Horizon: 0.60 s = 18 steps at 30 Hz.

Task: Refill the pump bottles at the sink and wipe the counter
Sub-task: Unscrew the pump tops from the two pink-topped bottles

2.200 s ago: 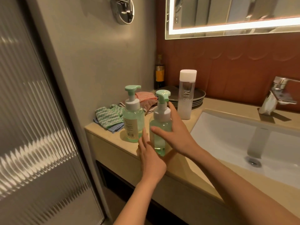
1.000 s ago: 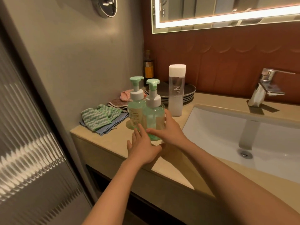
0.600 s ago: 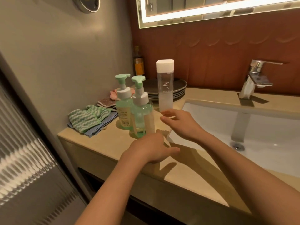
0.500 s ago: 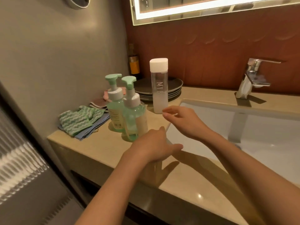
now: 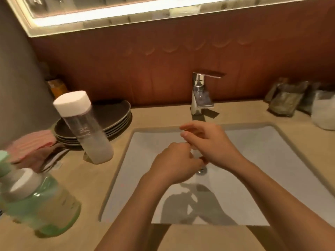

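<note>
Two hands: your left hand (image 5: 174,163) and your right hand (image 5: 210,144) meet over the sink (image 5: 272,160). They touch each other just above the drain (image 5: 202,170), in front of the faucet (image 5: 201,95).
Left hand: knuckles up, fingers curled in against the palm side of your right. The blur does not let you tell whether they pinch anything.
Right hand: loose and unclenched. The forefinger and the finger below it reach left past your left knuckles, gripping nothing that shows.
Pump bottle (image 5: 43,205): stands on the bench (image 5: 85,182) at the lower left, well apart from both hands and left of the basin's near corner. It has pale green liquid inside and a white collar on top, and is much blurred.
Second pump head (image 5: 3,160): green, cut off by the left edge, just behind the pump bottle.
Tall clear bottle (image 5: 85,127): white cap on, standing on the bench between the pump bottle and the plates, beside the basin's left rim.
Plates (image 5: 117,113): a dark stack at the back left, behind the tall clear bottle.
Pink cloth (image 5: 30,144): folded on the bench left of the plates, with a darker cloth under it.
Faucet: chrome, lever pointing right, spout toward you.
Far right of bench: brownish packets (image 5: 286,98) lean at the wall, with a white bundle (image 5: 324,113) just beside them.
Basin floor: your arms cast a shadow on it.
</note>
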Each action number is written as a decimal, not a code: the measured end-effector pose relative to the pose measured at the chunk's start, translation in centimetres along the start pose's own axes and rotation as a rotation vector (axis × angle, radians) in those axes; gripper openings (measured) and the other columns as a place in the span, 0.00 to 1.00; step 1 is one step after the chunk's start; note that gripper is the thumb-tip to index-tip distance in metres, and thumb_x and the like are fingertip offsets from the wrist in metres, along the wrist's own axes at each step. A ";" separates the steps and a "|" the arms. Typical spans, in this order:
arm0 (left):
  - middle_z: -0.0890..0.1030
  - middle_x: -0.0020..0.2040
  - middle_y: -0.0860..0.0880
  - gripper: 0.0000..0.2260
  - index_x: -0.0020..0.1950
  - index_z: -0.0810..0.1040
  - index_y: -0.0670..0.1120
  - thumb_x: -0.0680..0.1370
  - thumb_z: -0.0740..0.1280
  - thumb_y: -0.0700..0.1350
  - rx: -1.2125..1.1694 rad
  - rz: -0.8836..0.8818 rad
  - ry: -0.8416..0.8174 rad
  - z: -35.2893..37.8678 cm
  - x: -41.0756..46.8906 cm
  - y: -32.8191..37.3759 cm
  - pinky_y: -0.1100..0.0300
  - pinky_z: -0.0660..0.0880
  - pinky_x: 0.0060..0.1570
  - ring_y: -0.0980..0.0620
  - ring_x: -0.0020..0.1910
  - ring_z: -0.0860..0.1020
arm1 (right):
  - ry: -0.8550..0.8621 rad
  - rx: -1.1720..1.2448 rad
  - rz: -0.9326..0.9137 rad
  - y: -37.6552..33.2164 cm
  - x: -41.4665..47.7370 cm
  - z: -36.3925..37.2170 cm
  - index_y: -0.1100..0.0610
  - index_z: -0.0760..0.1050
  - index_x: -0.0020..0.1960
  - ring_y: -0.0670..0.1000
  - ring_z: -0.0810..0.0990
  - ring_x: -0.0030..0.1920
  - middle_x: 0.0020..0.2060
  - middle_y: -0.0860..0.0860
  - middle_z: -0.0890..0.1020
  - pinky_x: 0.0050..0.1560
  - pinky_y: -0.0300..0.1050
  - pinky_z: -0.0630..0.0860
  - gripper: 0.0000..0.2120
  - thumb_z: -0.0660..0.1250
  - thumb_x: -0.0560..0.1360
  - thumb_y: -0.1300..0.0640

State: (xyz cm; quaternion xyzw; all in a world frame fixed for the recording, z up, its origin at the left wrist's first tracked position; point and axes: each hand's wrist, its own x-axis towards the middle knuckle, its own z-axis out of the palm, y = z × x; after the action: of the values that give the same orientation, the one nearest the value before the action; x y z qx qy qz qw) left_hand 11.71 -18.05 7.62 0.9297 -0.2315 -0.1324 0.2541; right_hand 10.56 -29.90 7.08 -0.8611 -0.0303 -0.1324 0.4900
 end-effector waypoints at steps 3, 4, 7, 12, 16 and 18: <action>0.81 0.50 0.53 0.15 0.61 0.75 0.52 0.75 0.64 0.53 -0.066 0.125 -0.047 1.7 1.3 2.3 0.50 0.78 0.48 0.54 0.45 0.79 | 0.142 0.003 0.056 1.2 -1.9 -2.7 0.52 0.79 0.57 0.41 0.79 0.48 0.47 0.46 0.83 0.50 0.38 0.78 0.10 0.65 0.77 0.53; 0.81 0.51 0.54 0.15 0.61 0.75 0.53 0.75 0.63 0.53 -0.092 0.160 -0.065 2.3 1.5 3.0 0.50 0.78 0.49 0.54 0.46 0.79 | 0.192 0.007 0.075 1.7 -2.7 -3.4 0.52 0.79 0.56 0.41 0.80 0.48 0.46 0.46 0.83 0.50 0.38 0.78 0.10 0.65 0.77 0.53; 0.80 0.52 0.56 0.17 0.61 0.75 0.55 0.74 0.63 0.55 -0.148 0.286 -0.111 4.8 1.9 5.4 0.51 0.78 0.50 0.57 0.49 0.78 | 0.334 -0.002 0.127 2.9 -5.9 -6.1 0.52 0.80 0.56 0.41 0.80 0.47 0.46 0.45 0.83 0.50 0.42 0.79 0.10 0.65 0.77 0.53; 0.79 0.57 0.56 0.20 0.66 0.72 0.54 0.75 0.63 0.57 -0.237 0.430 -0.177 9.5 -0.3 9.0 0.54 0.77 0.54 0.59 0.52 0.77 | 0.563 -0.055 0.135 3.4 -12.3 -9.1 0.50 0.80 0.53 0.41 0.80 0.48 0.45 0.42 0.82 0.50 0.43 0.80 0.07 0.66 0.77 0.55; 0.75 0.63 0.56 0.23 0.69 0.68 0.55 0.75 0.65 0.55 -0.313 0.501 -0.188 12.9 -3.7 11.0 0.57 0.74 0.57 0.57 0.57 0.75 | 0.698 -0.053 0.119 3.0 -17.5 -10.1 0.49 0.80 0.52 0.42 0.80 0.49 0.45 0.42 0.82 0.52 0.44 0.78 0.07 0.65 0.77 0.57; 0.72 0.67 0.56 0.25 0.71 0.65 0.55 0.75 0.66 0.55 -0.337 0.535 -0.167 14.5 -5.7 12.0 0.58 0.72 0.59 0.57 0.61 0.72 | 0.733 -0.066 0.103 2.9 -20.5 -10.6 0.50 0.79 0.52 0.42 0.80 0.49 0.45 0.43 0.83 0.52 0.41 0.78 0.07 0.65 0.77 0.58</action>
State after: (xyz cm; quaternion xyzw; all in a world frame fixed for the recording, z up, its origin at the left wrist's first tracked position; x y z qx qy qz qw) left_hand -2.81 -30.36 2.66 0.7667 -0.4625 -0.1732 0.4101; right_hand -10.79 -38.81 4.53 -0.7722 0.1948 -0.4079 0.4465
